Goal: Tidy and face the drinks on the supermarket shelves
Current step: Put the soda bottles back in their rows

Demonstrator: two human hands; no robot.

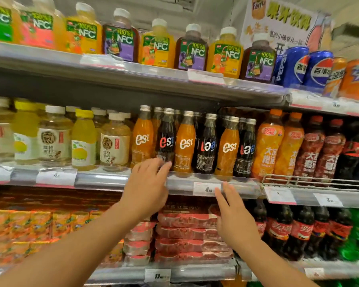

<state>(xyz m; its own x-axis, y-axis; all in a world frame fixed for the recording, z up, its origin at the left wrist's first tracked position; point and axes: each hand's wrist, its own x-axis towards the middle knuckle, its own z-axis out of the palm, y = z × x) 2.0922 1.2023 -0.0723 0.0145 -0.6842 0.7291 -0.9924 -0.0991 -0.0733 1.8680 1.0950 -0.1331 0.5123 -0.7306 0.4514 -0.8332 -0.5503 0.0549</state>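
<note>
On the middle shelf (104, 179) stands a row of "est" glass bottles, orange and dark cola in turn. My left hand (146, 187) reaches up to the base of the second one, a dark est bottle (165, 133), with fingertips touching its lower part and the fingers spread. An orange est bottle (142, 137) stands just left of it. Two dark bottles (206, 141) further right show their labels in another script. My right hand (234, 216) hovers open below the shelf edge, fingertips at the price tag (205, 188).
Juice bottles marked NFC (157, 44) line the top shelf, with blue cola cans (298, 65) at its right end. Tea and lemon drinks (83, 139) fill the middle shelf's left, tall orange and red bottles (268, 143) its right. Below are stacked red packs (187, 233) and cola bottles (280, 230).
</note>
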